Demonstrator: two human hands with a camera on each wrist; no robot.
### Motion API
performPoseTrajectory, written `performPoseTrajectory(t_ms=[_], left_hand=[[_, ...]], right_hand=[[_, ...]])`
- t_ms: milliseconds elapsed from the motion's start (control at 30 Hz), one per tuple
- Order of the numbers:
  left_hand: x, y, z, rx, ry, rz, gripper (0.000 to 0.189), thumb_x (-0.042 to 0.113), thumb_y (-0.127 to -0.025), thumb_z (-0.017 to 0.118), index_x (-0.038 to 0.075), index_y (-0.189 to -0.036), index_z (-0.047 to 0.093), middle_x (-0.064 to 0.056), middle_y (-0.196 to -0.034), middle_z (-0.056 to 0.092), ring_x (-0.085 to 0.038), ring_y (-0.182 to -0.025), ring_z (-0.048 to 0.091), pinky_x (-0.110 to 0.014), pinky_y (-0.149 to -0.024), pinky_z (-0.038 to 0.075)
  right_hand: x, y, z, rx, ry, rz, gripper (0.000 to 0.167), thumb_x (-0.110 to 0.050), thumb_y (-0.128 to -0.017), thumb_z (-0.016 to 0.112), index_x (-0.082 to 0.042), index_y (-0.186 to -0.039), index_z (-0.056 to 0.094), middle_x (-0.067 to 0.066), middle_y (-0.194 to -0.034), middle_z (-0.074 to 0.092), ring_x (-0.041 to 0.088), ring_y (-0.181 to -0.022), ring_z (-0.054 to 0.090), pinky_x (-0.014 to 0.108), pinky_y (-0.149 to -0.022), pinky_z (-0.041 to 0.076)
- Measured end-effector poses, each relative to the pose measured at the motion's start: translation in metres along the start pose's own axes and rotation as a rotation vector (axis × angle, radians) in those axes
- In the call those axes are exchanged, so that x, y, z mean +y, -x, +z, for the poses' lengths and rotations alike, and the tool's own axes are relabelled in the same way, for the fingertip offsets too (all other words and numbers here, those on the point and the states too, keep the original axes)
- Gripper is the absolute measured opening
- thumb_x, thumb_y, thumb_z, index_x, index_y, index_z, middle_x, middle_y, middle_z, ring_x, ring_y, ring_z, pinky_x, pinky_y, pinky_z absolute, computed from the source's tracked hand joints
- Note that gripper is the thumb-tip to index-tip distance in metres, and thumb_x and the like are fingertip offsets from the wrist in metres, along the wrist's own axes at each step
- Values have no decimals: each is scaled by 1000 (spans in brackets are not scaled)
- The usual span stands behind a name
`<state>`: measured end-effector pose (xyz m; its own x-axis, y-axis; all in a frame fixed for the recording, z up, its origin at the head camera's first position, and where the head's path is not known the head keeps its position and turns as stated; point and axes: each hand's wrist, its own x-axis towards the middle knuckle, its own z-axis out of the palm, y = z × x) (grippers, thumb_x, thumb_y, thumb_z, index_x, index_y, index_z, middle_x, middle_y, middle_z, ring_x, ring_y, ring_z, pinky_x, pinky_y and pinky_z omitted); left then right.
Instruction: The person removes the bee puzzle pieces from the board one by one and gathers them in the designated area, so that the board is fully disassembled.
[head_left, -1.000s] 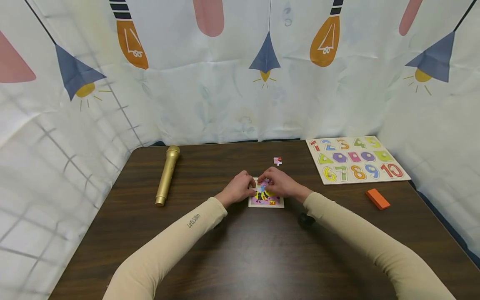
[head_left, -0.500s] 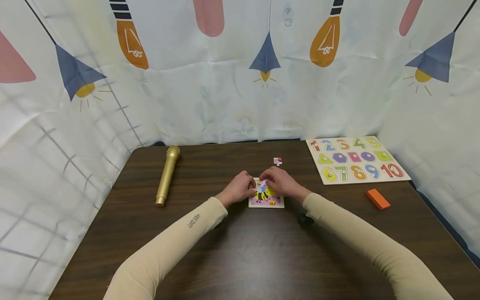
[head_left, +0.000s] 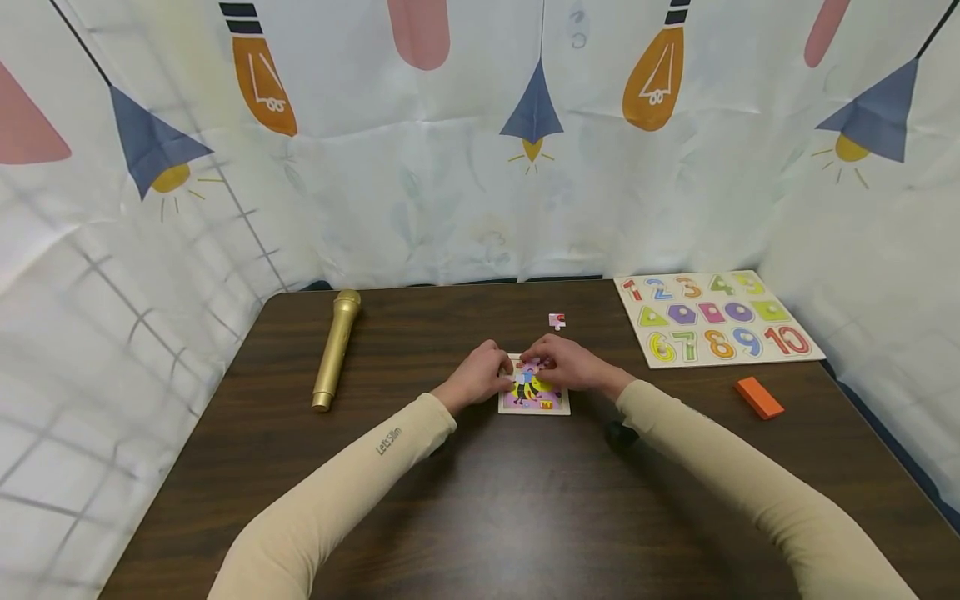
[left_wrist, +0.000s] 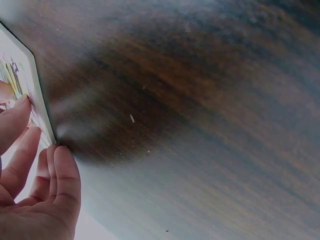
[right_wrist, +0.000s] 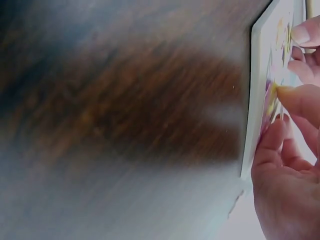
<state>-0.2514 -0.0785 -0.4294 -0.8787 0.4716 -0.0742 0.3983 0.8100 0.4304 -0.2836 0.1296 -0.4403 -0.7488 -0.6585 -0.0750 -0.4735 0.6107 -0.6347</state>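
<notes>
A small square jigsaw puzzle board (head_left: 534, 409) with a yellow-and-black bee picture lies flat at mid-table. My left hand (head_left: 480, 379) holds the board at its left side; in the left wrist view, fingers (left_wrist: 66, 167) touch its pale rim (left_wrist: 41, 95). From the right, my right hand (head_left: 576, 367) reaches over the upper part of the picture, pinching a small puzzle piece (head_left: 534, 365) between thumb and fingers. The hand partly covers that piece. In the right wrist view the thumb (right_wrist: 300, 100) touches the picture. A loose pink puzzle piece (head_left: 557, 321) lies beyond the board.
A gold microphone (head_left: 336, 350) lies on the left of the dark wooden table (head_left: 517, 517). At the back right is a number-and-shape peg board (head_left: 720, 321), with an orange block (head_left: 759, 397) in front of it. A printed curtain (head_left: 450, 192) hangs behind the table.
The right fingers and thumb have shifted slightly over the upper part of the bee picture. The left hand stays at the board's left side, and the loose piece keeps its place.
</notes>
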Motion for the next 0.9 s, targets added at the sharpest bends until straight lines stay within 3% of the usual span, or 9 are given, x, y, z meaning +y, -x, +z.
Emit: performPoseTrajectory(t_ms=[533,900], left_hand=[[-1,-1,1,14,-5,12,19,17,-87,74,2,-99,71,-8,-96,55,-20,-88,49,-34,-81,46],[-2,0,2,23,-2,15,20,17,-87,75,2,-98,71,-8,-95,54,-19,-87,50,-33,-79,47]], right_hand=[[-8,-3,7,39,72,55,29,-14,-93,65,-10,-122,68,6,-112,55,19,-96,53,34,-84,48],[-10,-2,8,34,120,-4,25,-13,-96,62,-9,-119,68,9,-114,54,22,-101,51,38,-88,47]])
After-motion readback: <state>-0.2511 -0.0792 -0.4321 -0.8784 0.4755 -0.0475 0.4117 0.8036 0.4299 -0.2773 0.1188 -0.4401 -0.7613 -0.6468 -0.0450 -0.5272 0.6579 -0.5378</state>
